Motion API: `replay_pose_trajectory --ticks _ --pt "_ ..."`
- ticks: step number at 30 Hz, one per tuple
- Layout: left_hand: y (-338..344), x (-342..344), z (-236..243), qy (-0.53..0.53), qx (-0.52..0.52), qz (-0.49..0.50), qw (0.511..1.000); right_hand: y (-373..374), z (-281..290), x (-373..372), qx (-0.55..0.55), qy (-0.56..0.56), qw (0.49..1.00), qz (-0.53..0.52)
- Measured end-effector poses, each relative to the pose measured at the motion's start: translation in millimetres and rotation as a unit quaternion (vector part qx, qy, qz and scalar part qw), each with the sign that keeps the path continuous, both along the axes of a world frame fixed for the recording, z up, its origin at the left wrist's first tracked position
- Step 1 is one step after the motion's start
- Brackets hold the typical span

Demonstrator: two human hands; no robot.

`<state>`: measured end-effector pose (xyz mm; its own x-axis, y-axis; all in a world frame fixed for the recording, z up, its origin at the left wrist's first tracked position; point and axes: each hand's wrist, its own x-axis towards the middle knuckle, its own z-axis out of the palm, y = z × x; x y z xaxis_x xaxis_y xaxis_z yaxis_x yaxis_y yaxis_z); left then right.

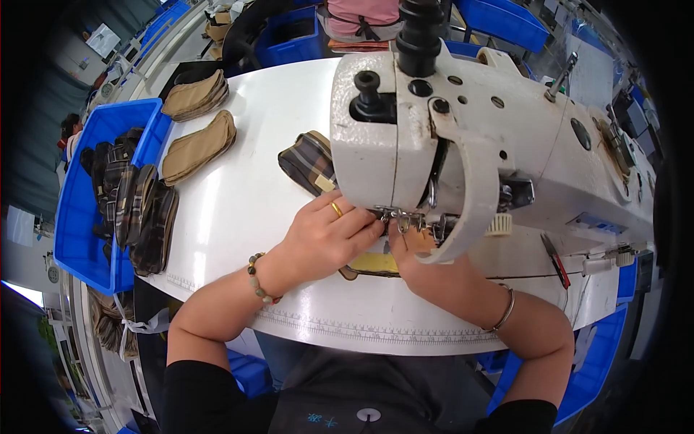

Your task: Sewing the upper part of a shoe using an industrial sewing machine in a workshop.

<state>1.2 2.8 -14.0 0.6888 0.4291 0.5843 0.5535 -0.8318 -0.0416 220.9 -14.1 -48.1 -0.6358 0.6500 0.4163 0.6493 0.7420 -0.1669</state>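
Note:
A white sewing machine (528, 123) stands over the table. My left hand (325, 242) is at the left of the presser foot (403, 220), its fingers bent and pressed together on a workpiece whose held part I cannot make out. My right hand (419, 264) reaches up under the machine's head, its fingertips partly hidden behind the foot and the white guard. Between my hands lies a yellow strip (376, 262) with a dark edge. A brown plaid pouch-like piece (303, 163) with a cream tab sits behind my left hand, partly hidden by the machine.
Khaki fabric stacks (199, 148) lie on the white table (253, 101). A blue bin (79, 217) of dark plaid pieces overlaps its left edge. Red-handled scissors (558, 266) lie at the right. Another person in pink (361, 14) is beyond the table, among blue bins (499, 22).

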Motion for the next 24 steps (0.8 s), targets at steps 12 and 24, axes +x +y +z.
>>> replay_pose_trajectory --ticks 12,24 --pt "-4 1 3 0.057 -0.032 0.028 0.997 -7 12 2 0.087 -0.127 0.987 0.041" --pt "-14 11 11 0.109 -0.109 0.075 0.985 -5 16 3 0.106 -0.089 0.988 0.073"
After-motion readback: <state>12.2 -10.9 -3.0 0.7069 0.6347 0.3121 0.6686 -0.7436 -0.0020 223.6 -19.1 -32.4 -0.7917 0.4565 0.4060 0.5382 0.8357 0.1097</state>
